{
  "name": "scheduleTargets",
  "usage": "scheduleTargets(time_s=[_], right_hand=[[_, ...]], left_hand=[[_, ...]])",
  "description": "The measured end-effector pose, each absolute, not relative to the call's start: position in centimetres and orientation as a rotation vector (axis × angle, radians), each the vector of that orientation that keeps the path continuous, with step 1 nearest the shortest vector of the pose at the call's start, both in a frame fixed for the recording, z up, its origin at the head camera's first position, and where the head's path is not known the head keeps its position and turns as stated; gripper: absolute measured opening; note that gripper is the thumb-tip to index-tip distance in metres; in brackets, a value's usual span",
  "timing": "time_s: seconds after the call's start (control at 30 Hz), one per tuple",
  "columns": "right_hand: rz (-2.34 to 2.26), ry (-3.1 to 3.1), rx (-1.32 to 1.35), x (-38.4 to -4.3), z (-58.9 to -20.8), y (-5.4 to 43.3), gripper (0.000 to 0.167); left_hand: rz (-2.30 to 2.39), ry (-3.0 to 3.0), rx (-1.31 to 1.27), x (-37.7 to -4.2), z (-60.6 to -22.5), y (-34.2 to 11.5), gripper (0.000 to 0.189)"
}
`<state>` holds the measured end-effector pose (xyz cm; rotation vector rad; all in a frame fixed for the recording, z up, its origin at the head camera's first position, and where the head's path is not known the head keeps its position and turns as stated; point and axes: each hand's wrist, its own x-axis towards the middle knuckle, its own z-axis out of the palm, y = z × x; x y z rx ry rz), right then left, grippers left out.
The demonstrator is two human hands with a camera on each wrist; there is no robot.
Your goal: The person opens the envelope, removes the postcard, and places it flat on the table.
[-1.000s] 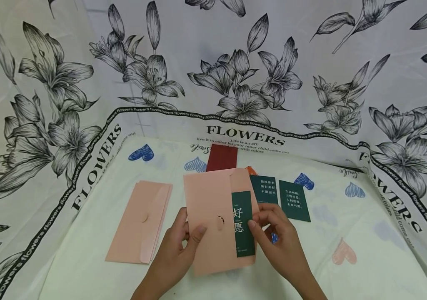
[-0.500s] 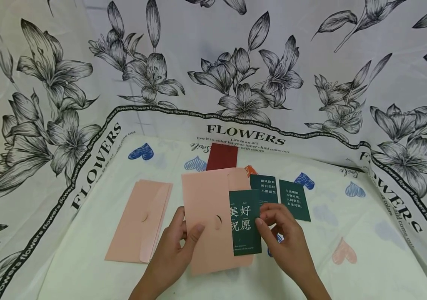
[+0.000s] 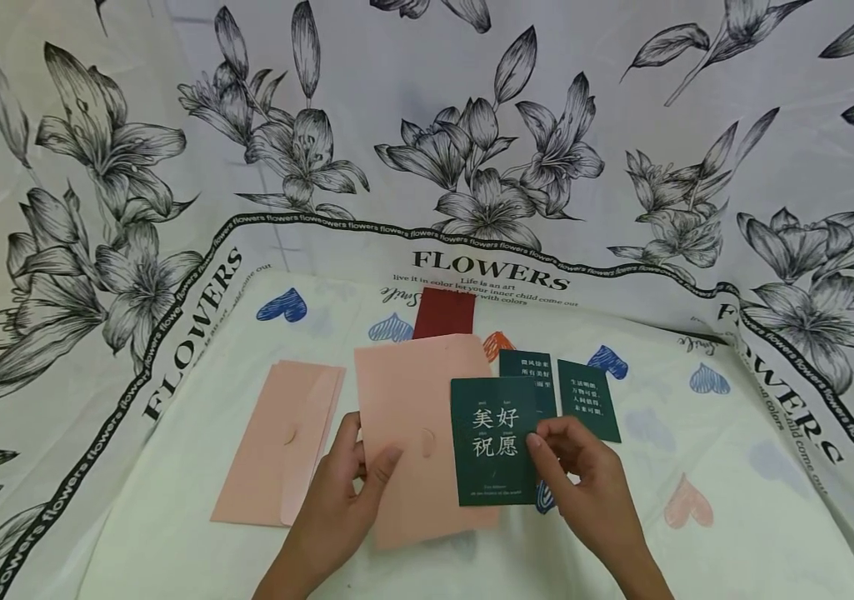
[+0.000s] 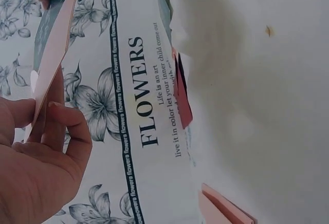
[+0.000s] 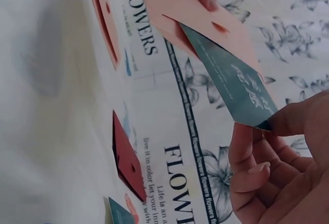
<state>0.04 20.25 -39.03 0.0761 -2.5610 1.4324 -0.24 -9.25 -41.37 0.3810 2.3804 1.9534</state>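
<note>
My left hand (image 3: 344,492) grips a pink envelope (image 3: 412,400) by its left edge, thumb on the front near a small crescent cut. In the left wrist view the envelope (image 4: 56,49) is seen almost edge-on between thumb and fingers. My right hand (image 3: 591,475) pinches the right edge of a dark green card (image 3: 496,442) printed with large white characters. That card overlaps the envelope's right side in the head view. In the right wrist view the card (image 5: 226,80) slants out from the envelope's opening, its corner between thumb and fingers.
More pink envelopes (image 3: 277,442) lie stacked at the left. Two green cards with white text, one nearer the middle (image 3: 524,362) and one farther right (image 3: 590,400), lie beyond my right hand. A dark red card or envelope (image 3: 445,313) lies at the back. A heart-print cloth covers the surface.
My right hand has moved right, drawing the green card out of the envelope so that far more of its print shows. My left hand and the envelope have shifted slightly left.
</note>
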Motion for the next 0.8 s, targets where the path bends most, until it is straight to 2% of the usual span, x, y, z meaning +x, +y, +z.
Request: scheduleTargets(time_s=[0.8], right_hand=[[1.357, -2.471, 0.014, 0.6, -38.5, 24.8, 0.009]], left_hand=[[1.986, 2.436, 0.365, -0.7, -41.5, -10.2, 0.026]])
